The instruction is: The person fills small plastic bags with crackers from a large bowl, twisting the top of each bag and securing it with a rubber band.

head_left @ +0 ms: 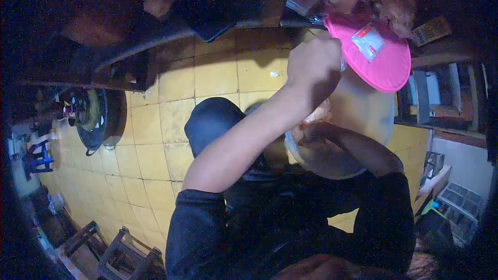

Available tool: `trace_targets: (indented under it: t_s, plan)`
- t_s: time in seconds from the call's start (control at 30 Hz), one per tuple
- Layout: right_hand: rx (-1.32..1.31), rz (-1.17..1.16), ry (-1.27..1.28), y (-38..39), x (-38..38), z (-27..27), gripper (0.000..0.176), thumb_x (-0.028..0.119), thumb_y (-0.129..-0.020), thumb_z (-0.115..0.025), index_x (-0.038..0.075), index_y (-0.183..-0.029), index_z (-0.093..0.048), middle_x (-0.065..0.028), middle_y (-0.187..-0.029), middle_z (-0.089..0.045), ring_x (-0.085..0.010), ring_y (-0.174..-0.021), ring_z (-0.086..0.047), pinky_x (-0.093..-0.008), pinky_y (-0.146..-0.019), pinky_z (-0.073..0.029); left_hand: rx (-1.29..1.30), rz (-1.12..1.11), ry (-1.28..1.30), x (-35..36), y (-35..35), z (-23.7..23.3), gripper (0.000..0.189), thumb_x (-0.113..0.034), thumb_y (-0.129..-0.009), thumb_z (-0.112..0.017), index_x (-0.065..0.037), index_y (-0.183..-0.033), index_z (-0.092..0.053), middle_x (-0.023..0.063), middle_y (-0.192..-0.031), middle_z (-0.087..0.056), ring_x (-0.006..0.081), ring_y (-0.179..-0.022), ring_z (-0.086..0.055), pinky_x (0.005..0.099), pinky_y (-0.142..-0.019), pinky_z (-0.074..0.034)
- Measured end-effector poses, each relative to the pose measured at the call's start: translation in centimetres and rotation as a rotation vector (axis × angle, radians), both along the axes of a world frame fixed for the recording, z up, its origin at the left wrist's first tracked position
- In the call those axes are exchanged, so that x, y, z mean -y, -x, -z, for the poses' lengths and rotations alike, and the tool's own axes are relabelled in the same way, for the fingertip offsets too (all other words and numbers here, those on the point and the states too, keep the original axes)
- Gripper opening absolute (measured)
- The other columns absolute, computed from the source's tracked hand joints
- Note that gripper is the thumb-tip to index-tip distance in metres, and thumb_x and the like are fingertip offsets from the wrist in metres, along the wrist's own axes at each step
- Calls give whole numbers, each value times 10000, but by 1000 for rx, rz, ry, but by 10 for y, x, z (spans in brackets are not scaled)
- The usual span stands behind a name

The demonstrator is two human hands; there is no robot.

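My left hand [313, 65] is closed in a fist above the rim of a large translucent round tub [371, 109]. A small clear edge shows beside its knuckles, but what it holds is hidden. My right hand [309, 134] reaches down inside the tub, its fingers curled at a pale brown lump [319, 112] that I cannot name. Next to my left hand, a pink round flat piece [386, 67], like a lid, overlaps the tub's far rim. On it lies a white and red packet [368, 43].
A dark table edge [171, 33] curves across the top, with shadowed items on it. At the left, a black basin [96, 119] stands on the yellow tiled floor [150, 161]. Wooden stools [127, 254] are at lower left; a wooden rack [441, 93] is at right.
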State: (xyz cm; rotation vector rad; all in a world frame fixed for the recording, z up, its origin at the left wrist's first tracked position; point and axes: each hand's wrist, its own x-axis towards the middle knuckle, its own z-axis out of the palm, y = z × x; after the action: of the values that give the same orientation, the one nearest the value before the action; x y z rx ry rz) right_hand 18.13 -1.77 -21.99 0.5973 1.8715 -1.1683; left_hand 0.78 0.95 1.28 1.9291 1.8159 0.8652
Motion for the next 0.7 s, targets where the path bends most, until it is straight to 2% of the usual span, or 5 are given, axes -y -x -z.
trace_targets:
  t_s: [0.23, 0.4, 0.47, 0.57, 0.7]
  plan:
    - [-297, 18, -117, -10, -4, -49, 195, 142, -813, -663, 55, -987, -651, -136, -887, -668, -297, -840, -645, -396, -768, -515, 184, 108, -292, -1, -3, 12, 236, -33, -748, -632, 5, -972, -697, 206, -991, -677, 361, -861, -676, 433, -799, -550]
    - [-604, 178, -338, -41, -27, -105, 205, 143, -809, -669, 57, -994, -651, -140, -896, -671, -307, -851, -648, -403, -776, -515, 163, 126, -143, 4, -4, 14, 252, -20, -803, -645, 11, -1053, -664, 165, -1005, -692, 286, -835, -703, 367, -758, -572]
    - [-850, 395, -527, -58, -37, -135, 278, 144, -770, -720, 51, -1020, -643, -84, -965, -663, -205, -798, -655, -364, -740, -537, 161, 161, -109, 7, -7, 12, 263, -23, -805, -651, 10, -1066, -657, 162, -1009, -690, 281, -827, -702, 362, -758, -572]
    - [-831, 791, -217, -71, -39, -178, 244, 101, -848, -672, 17, -1062, -589, -85, -966, -634, -148, -812, -662, -296, -631, -579, 189, 236, -32, 9, -14, 17, 332, -6, -790, -667, 16, -1119, -627, 163, -1082, -663, 257, -831, -699, 349, -748, -570]
    - [-883, 1122, -28, -80, -38, -210, 285, 115, -881, -663, 35, -1132, -553, -91, -1001, -626, -170, -849, -658, -288, -658, -592, 226, 308, 24, 12, -30, 18, 455, 35, -741, -646, 39, -1191, -578, 205, -1086, -650, 273, -776, -682, 369, -731, -545]
